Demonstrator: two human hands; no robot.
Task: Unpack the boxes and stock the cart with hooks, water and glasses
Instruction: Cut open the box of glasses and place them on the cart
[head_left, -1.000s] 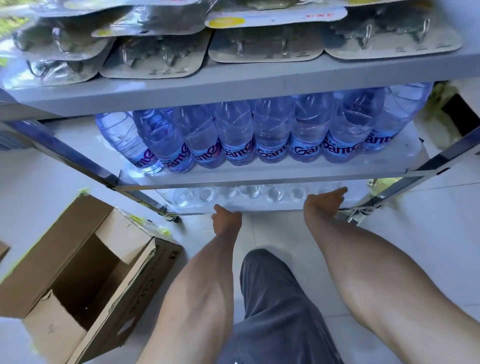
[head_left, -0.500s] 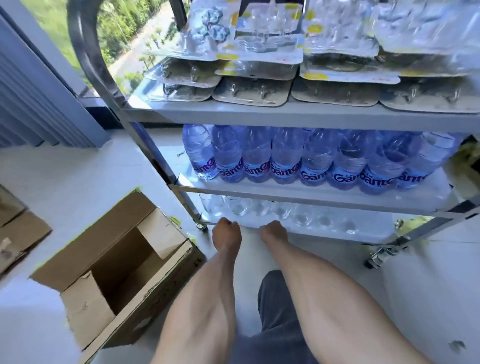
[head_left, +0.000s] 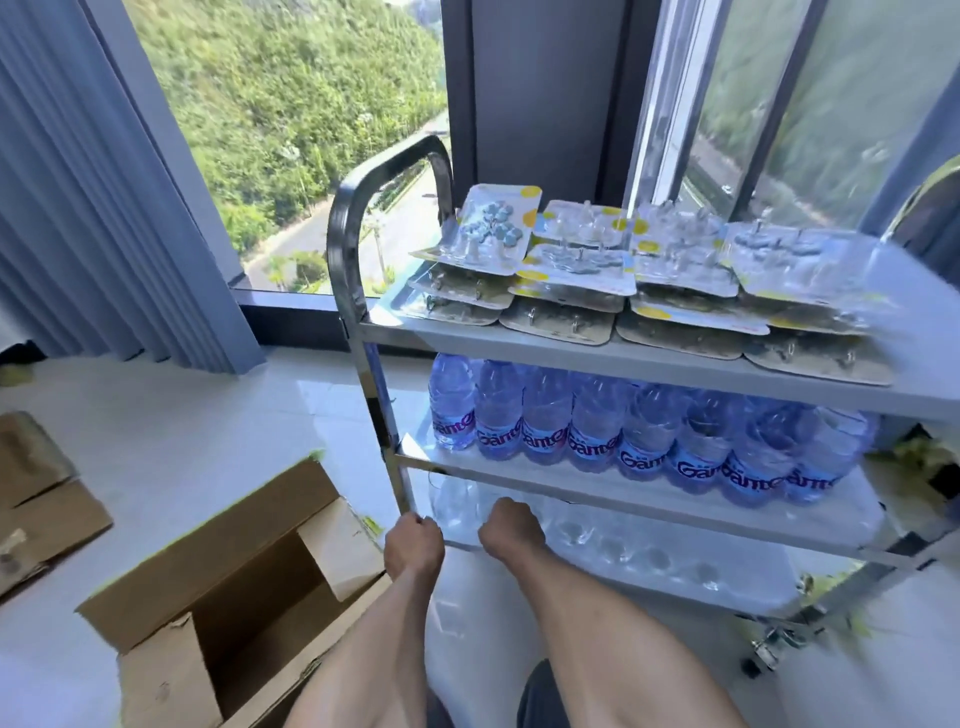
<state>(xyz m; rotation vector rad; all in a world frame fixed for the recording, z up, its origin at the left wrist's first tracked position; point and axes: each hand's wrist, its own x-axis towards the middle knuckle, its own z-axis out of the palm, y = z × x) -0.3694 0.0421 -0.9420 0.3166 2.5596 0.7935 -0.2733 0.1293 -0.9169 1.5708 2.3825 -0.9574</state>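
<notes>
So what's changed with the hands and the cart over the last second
The right hand slid left along the bottom shelf until it sat close beside the left hand, and its fingers went from stretched out to curled. The left hand stayed at the shelf's left corner; whether either hand grips anything is unclear. The hook packs, water bottles, glasses and open cardboard box kept their places.

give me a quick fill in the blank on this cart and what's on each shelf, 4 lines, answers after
1. The hook packs lie on the cart's ______ shelf.
2. The water bottles stand on the ______ shelf.
3. The clear glasses sit on the ______ shelf.
4. The open cardboard box sits on the floor to the ______ of the cart.

Missing words: top; middle; bottom; left
</notes>
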